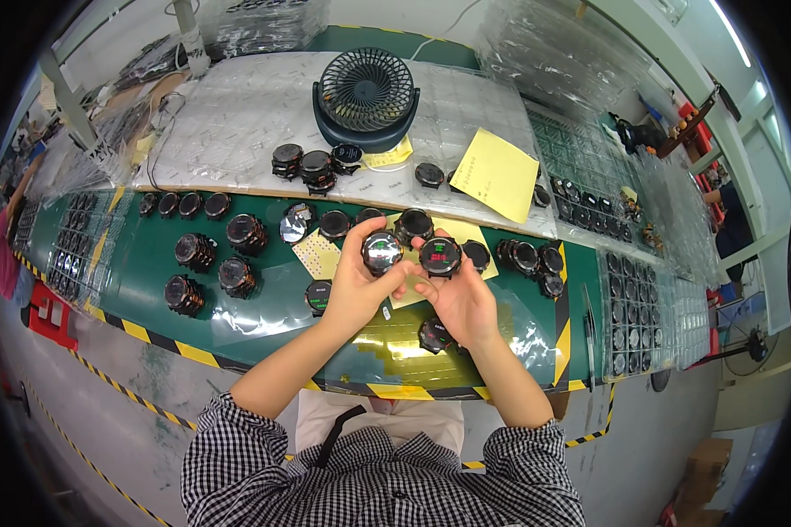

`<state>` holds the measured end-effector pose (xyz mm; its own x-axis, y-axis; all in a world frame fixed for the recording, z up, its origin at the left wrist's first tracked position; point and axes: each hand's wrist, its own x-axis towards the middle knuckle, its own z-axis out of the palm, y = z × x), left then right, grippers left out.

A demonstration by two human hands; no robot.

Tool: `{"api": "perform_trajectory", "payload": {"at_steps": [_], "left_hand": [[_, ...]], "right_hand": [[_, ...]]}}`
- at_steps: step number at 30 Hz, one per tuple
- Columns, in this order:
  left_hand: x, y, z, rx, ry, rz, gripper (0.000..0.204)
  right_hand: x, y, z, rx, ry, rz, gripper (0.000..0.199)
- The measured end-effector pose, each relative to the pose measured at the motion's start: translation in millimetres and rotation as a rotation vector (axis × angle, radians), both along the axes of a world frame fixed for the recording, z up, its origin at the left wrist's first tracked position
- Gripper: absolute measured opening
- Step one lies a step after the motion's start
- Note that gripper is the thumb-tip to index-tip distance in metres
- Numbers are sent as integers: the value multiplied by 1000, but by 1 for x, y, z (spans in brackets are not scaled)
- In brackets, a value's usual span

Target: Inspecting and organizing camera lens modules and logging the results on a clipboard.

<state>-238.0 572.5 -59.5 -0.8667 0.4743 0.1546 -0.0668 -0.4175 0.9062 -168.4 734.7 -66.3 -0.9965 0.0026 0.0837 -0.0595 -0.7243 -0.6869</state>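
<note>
My left hand (359, 283) is closed round a watch case (381, 251) whose round face catches a bright reflection. Close beside it, my right hand (462, 301) grips another round watch case (440, 256) with green and red marks lit on its dark display. Both are held above the green table, faces up. Just beyond the hands stands a dark watch case (414, 225), and one more (477, 256) lies right of my right hand. Below my right wrist a watch case (433, 335) shows a lit display. Another lit one (320, 295) is partly hidden by my left forearm.
Stacks of watch cases (236, 277) stand at the left on the green table. A black fan (366, 95) is at the back. Yellow paper (498, 176) lies at the back right. Clear trays of watch cases (634, 327) and tweezers (590, 336) lie at the right.
</note>
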Motion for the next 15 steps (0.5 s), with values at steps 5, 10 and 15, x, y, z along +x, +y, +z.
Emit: {"api": "perform_trajectory", "payload": {"at_steps": [5, 10, 15], "left_hand": [[-2, -4, -5, 45, -95, -55, 58], [-3, -6, -4, 95, -184, -95, 58], [4, 4, -8, -90, 49, -21, 60]], "right_hand": [[0, 6, -6, 48, -47, -33, 53], [1, 7, -9, 57, -55, -18, 49], [1, -2, -5, 49, -74, -9, 52]]}}
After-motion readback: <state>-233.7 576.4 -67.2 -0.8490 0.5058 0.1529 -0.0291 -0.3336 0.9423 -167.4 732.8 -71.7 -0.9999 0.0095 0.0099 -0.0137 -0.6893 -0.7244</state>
